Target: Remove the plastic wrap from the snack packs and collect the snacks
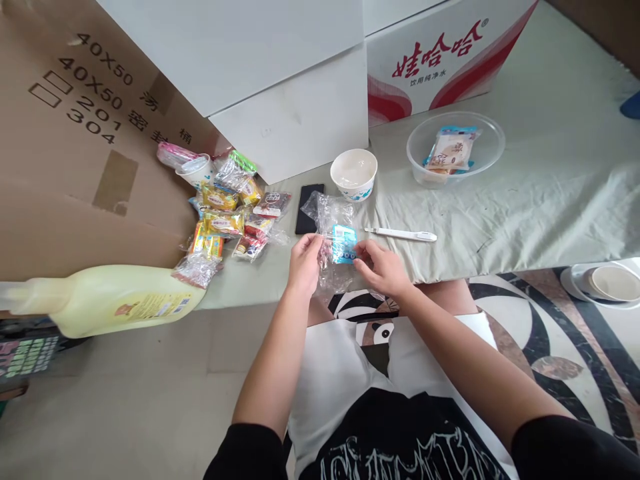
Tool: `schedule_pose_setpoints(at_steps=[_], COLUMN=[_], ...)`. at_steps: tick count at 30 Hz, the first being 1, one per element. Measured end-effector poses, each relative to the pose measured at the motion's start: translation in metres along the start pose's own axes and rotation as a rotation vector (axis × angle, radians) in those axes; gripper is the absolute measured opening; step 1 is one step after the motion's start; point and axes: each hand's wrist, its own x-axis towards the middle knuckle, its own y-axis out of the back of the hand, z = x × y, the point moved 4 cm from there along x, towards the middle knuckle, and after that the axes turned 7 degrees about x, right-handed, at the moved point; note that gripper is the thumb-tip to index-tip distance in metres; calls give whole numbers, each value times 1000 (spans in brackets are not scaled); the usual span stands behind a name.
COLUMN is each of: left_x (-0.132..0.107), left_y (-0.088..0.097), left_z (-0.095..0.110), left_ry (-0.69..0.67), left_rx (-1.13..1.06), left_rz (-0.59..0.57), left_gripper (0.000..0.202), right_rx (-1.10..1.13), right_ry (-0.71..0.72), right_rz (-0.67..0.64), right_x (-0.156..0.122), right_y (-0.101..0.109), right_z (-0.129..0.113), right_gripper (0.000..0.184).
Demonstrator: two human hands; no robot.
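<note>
Both my hands hold a clear plastic bag (330, 217) with a small blue-labelled packet (344, 243) inside, just above the cloth's near edge. My left hand (304, 261) pinches the bag's left side. My right hand (383, 269) pinches its right side beside the blue packet. Behind the bag lie a black phone (309, 207) and a white paper bowl (354, 174). A white pen-like stick (400, 234) lies just right of the bag.
A heap of wrapped snacks (227, 213) sits to the left by a cardboard box (75, 133). A yellow jug (110, 300) lies on its side. A clear bowl (455, 150) holds packets. White and red-printed boxes (430, 60) stand behind. Stacked dishes (607, 283) rest at right.
</note>
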Motion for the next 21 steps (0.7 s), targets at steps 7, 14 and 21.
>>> schedule_pose_setpoints(at_steps=[7, 14, 21], left_x=[-16, -25, -28], left_y=[-30, -48, -35], left_z=[11, 20, 45], left_ry=[79, 36, 137], left_rx=[-294, -280, -670], left_rz=[-275, -407, -340], left_gripper=[23, 23, 39], right_rx=[142, -71, 441], right_ry=[-77, -203, -208], right_rz=[17, 120, 191], right_x=[4, 6, 6], right_y=[5, 6, 8], right_z=[6, 9, 20], right_gripper=[29, 43, 35])
